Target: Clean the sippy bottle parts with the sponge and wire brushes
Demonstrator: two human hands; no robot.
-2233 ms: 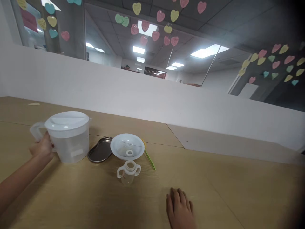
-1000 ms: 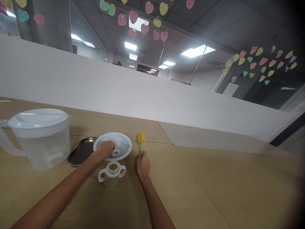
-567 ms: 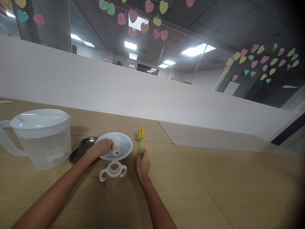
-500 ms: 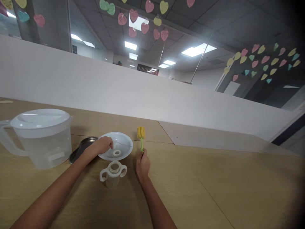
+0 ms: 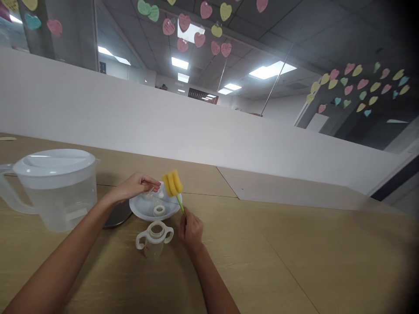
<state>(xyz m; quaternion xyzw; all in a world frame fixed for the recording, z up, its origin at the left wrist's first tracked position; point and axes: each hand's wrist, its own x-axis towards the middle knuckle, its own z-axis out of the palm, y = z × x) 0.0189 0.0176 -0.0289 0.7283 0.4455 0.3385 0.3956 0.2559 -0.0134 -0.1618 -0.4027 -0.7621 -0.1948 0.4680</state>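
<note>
My right hand (image 5: 191, 230) is closed around the green handle of a bottle brush (image 5: 173, 183), its yellow sponge head tilted left over the rim of a white bowl (image 5: 137, 211). Above the bowl's left side is my left hand (image 5: 139, 185), fingers pressed together near the sponge; a small pale, see-through thing shows at its fingertips, too unclear to name. Inside the bowl lies a white ring (image 5: 159, 211) along with a small white piece (image 5: 161, 194). A clear baby bottle (image 5: 153, 246) with a white two-handled collar stands upright and uncapped in front of the bowl.
A large translucent lidded jug (image 5: 62, 196) stands at the left. Partly hidden behind my left forearm is a dark metal tray (image 5: 118, 214), beside the bowl. A low white wall (image 5: 157, 122) runs along the table's back, with glass above it.
My left hand has lifted from inside the bowl and straightened its fingers. The brush has swung left, toward that hand. The bowl has shifted slightly left.
</note>
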